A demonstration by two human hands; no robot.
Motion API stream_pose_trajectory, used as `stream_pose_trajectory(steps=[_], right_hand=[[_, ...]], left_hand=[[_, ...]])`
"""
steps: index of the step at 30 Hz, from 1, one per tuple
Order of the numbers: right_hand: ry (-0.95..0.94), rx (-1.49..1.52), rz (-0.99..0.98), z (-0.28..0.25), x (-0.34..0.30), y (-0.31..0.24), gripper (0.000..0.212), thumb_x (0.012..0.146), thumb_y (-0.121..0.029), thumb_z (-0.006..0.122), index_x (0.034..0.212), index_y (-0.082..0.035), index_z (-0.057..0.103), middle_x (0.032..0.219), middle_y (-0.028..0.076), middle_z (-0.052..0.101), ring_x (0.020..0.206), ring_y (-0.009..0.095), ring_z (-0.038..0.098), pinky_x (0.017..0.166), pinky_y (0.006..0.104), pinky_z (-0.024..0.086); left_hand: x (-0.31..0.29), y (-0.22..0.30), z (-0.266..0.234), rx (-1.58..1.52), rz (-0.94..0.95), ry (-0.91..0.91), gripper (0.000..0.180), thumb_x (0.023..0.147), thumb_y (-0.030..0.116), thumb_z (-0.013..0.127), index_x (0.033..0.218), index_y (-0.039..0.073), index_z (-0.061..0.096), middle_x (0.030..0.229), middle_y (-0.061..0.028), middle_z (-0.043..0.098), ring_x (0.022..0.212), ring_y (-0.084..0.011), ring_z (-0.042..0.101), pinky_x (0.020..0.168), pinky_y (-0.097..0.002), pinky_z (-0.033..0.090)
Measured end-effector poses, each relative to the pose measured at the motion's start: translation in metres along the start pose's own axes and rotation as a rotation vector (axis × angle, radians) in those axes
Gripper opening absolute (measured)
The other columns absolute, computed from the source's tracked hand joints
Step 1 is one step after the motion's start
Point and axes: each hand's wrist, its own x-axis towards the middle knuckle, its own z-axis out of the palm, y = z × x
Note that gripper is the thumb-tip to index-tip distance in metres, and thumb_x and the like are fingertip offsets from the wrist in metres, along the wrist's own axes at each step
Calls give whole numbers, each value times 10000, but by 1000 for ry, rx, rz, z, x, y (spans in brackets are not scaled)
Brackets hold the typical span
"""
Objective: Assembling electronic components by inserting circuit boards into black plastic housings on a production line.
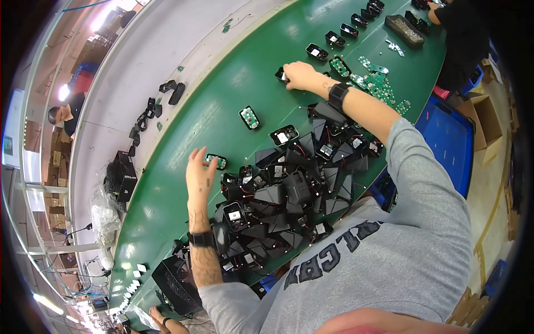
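My right hand (301, 76) reaches to the far side of the green table, its fingers closed on a small black plastic housing (280, 74) that they partly cover. My left hand (198, 175) is open, fingers spread, with the thumb beside or touching a black housing with a green circuit board inside (219, 161); contact is unclear. Between the hands lies another housing with a green board (250, 117). Closer to me, an open black housing (284, 134) rests at the edge of a big heap of black housings (270, 195) with red wires.
Past my right hand stand a row of black housings (316, 52), a housing with a board (340, 67), loose green circuit boards (378, 89) and a dark tray (404, 30). A black bin (172, 284) sits at left. Other people's hands (434, 14) show at the table's ends.
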Motion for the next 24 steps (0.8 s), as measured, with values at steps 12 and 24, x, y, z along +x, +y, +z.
stream_pose_trajectory(steps=[12, 24], right_hand=[[168, 549, -655, -91, -206, -180, 363, 816, -295, 686, 1080, -86, 551, 1054, 161, 631, 740, 256, 647, 636, 376, 526], [137, 865, -242, -97, -214, -89, 147, 862, -193, 631, 879, -62, 695, 896, 62, 686, 794, 193, 655, 695, 325, 517]], left_hand=[[-126, 136, 12, -1264, -142, 42, 587, 948, 215, 542, 1431, -10, 295, 1277, -236, 542, 1127, -239, 575, 844, -316, 542], [-140, 129, 27, -1125, -1, -165, 507, 824, 160, 640, 1251, -39, 453, 1184, -183, 571, 1044, -213, 575, 919, -313, 455]])
